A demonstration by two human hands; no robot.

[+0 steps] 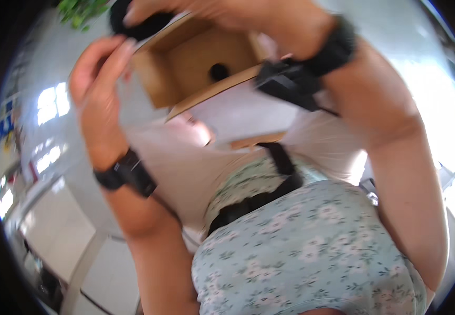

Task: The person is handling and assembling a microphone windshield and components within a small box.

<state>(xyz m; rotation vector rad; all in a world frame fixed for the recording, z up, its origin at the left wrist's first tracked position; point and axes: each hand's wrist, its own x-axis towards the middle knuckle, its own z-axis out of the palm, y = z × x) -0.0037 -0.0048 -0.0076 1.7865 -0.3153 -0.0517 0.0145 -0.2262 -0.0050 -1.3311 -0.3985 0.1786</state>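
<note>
Both hands are raised up close to the camera, working at an open brown cardboard box that sits high in the middle of the view, with a small dark hole in its inner wall. Left hand is on the box's left side, fingers loosely curled and half open, touching the edge by a black round thing at the top. Right hand is curled over the box's top rim, though what exactly it grips I can't tell. Each wrist has a black strap. Lower down you get a floral light-green garment and pale floor tiles on the left.
</note>
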